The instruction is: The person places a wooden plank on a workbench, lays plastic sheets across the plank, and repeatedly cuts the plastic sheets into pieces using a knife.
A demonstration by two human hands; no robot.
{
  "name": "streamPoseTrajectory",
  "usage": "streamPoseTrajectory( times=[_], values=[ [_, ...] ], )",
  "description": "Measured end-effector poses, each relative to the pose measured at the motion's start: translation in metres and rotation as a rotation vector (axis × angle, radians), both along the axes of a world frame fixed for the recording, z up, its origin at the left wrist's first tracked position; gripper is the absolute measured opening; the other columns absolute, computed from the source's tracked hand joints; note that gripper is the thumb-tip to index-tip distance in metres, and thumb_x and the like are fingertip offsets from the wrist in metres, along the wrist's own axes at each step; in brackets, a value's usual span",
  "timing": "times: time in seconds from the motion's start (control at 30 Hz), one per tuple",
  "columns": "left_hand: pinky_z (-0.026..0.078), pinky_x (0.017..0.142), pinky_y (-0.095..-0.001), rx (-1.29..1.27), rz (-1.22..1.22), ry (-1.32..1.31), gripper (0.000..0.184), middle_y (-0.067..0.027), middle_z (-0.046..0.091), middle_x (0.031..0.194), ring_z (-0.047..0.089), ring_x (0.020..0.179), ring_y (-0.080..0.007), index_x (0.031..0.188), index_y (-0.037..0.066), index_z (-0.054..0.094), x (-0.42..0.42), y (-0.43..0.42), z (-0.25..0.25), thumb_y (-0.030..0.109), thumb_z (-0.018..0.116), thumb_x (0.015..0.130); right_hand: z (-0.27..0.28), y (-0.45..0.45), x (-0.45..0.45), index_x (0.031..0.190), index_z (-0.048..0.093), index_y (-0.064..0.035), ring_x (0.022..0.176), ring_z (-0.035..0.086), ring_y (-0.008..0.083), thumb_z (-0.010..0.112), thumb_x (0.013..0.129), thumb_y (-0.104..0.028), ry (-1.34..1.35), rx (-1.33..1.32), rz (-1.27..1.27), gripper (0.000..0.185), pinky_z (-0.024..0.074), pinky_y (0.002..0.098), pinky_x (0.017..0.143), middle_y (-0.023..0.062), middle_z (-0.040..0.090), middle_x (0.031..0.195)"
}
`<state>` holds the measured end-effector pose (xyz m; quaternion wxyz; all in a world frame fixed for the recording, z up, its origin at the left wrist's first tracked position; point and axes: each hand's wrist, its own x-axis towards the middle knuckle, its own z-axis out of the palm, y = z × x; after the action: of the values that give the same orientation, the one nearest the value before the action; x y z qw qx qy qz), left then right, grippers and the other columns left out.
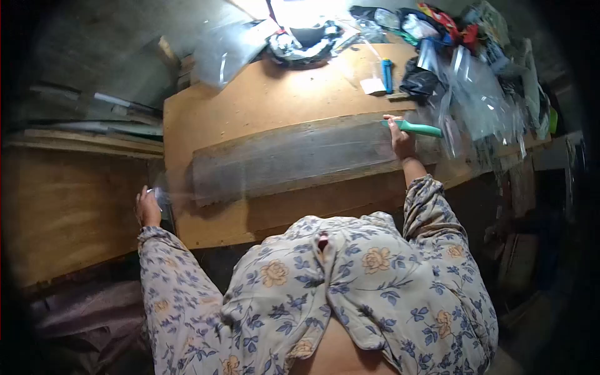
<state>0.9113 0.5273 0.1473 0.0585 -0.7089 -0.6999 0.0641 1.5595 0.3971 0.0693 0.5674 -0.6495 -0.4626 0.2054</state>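
My right hand (402, 140) is closed round a knife with a green handle (420, 129), over the right part of a long grey board (294, 156). The handle points right; the blade is mostly hidden by my fingers. A shiny, see-through layer seems to lie along the board, though its edges are hard to make out. At the table's left edge my left hand (147, 207) is closed on a bunched piece of clear plastic film (160, 199). Whether that film joins the layer on the board, I cannot tell.
Clear plastic bags (478, 103) and mixed wrappings heap up at the right of the wooden table (269, 94). A blue-handled tool (387, 76) lies near the back, beside a bright lamp (306, 15). Wooden strips (94, 142) are stacked at the left.
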Motion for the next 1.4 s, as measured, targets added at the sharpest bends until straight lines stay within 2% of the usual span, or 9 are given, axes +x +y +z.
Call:
streamPoseTrajectory(
  times=[0.13, 0.17, 0.23, 0.3, 0.33, 0.43, 0.53, 1.17, 1.4],
  values=[
    [0.033, 0.092, -0.0420, 0.210, 0.426, 0.118, 0.030, -0.0092, 0.037, 0.130, 0.036, 0.116, -0.0321, 0.106, 0.010, 0.055, -0.041, 0.009, -0.015, 0.024, 0.040, 0.084, -0.008, 0.014, -0.029, 0.085, 0.051, -0.0033, 0.083, 0.056, 0.0185, 0.046, 0.084, -0.008, -0.051, 0.087, 0.022, 0.007, 0.0427, 0.0291, 0.075, 0.0105, 0.060, 0.092],
    [0.032, 0.092, -0.0429, 0.362, 0.372, 0.069, 0.032, -0.0120, 0.038, 0.127, 0.036, 0.113, -0.0327, 0.111, 0.010, 0.051, -0.041, 0.021, -0.039, 0.024, 0.041, 0.083, -0.011, 0.015, -0.031, 0.085, 0.051, -0.0033, 0.085, 0.056, 0.0194, 0.046, 0.084, -0.007, -0.063, 0.101, 0.017, 0.006, 0.0426, 0.0296, 0.077, 0.0113, 0.060, 0.094],
    [0.030, 0.091, -0.0458, 0.401, 0.237, -0.043, 0.037, -0.0154, 0.037, 0.123, 0.035, 0.111, -0.0369, 0.112, 0.007, 0.048, 0.065, 0.007, 0.013, 0.019, 0.047, 0.076, -0.007, 0.013, -0.034, 0.086, 0.050, -0.0036, 0.088, 0.056, 0.0201, 0.046, 0.084, -0.008, -0.134, 0.101, 0.051, 0.006, 0.0420, 0.0301, 0.078, 0.0116, 0.059, 0.097],
    [0.037, 0.085, -0.0443, 0.404, -0.134, -0.494, 0.035, -0.0177, 0.047, 0.109, 0.044, 0.101, -0.0365, 0.105, 0.007, 0.052, 0.124, 0.008, -0.004, 0.013, 0.050, 0.070, -0.005, 0.012, -0.034, 0.087, 0.050, -0.0035, 0.089, 0.055, 0.0201, 0.046, 0.085, -0.009, -0.131, 0.072, 0.026, 0.007, 0.0414, 0.0302, 0.079, 0.0117, 0.059, 0.099],
    [0.040, 0.082, -0.0424, 0.560, -0.482, -0.499, 0.033, -0.0181, 0.050, 0.106, 0.047, 0.097, -0.0365, 0.103, 0.007, 0.054, 0.151, 0.008, -0.021, 0.012, 0.050, 0.070, -0.004, 0.011, -0.032, 0.088, 0.050, -0.0036, 0.090, 0.055, 0.0201, 0.045, 0.085, -0.011, -0.176, 0.022, 0.033, 0.009, 0.0408, 0.0302, 0.081, 0.0116, 0.059, 0.100],
    [0.019, 0.098, -0.0511, -0.012, -0.289, -0.283, 0.047, -0.0114, 0.023, 0.137, 0.023, 0.124, -0.0331, 0.127, 0.019, 0.036, 0.219, -0.024, -0.035, 0.027, 0.045, 0.082, -0.011, 0.012, -0.026, 0.089, 0.051, -0.0036, 0.092, 0.055, 0.0201, 0.045, 0.086, -0.011, -0.252, 0.037, 0.035, 0.011, 0.0404, 0.0297, 0.081, 0.0113, 0.059, 0.100],
    [0.011, 0.098, -0.0572, -0.052, -0.260, -0.252, 0.048, -0.0057, 0.016, 0.140, 0.014, 0.128, -0.0301, 0.131, 0.026, 0.029, 0.223, -0.030, -0.052, 0.035, 0.041, 0.084, 0.004, 0.011, -0.036, 0.093, 0.055, -0.0033, 0.092, 0.055, 0.0185, 0.043, 0.086, -0.012, -0.221, -0.001, -0.024, 0.016, 0.0392, 0.0278, 0.083, 0.0089, 0.060, 0.099],
    [0.014, 0.097, -0.0564, 0.000, -0.321, -0.221, 0.050, -0.0045, 0.018, 0.139, 0.017, 0.127, -0.0306, 0.130, 0.025, 0.030, 0.213, -0.030, -0.056, 0.035, 0.043, 0.083, -0.006, -0.002, -0.031, 0.093, 0.051, -0.0036, 0.093, 0.054, 0.0207, 0.043, 0.087, -0.014, -0.186, 0.019, 0.000, 0.014, 0.0399, 0.0306, 0.083, 0.0119, 0.058, 0.102],
    [0.018, 0.096, -0.0562, -0.001, -0.341, -0.173, 0.049, -0.0049, 0.019, 0.139, 0.019, 0.126, -0.0306, 0.130, 0.024, 0.031, 0.216, -0.030, -0.054, 0.033, 0.043, 0.083, 0.021, -0.020, -0.009, 0.087, 0.056, -0.0027, 0.079, 0.056, 0.0177, 0.042, 0.086, -0.011, -0.200, -0.052, -0.099, 0.017, 0.0432, 0.0289, 0.074, 0.0086, 0.061, 0.088]
  ],
)
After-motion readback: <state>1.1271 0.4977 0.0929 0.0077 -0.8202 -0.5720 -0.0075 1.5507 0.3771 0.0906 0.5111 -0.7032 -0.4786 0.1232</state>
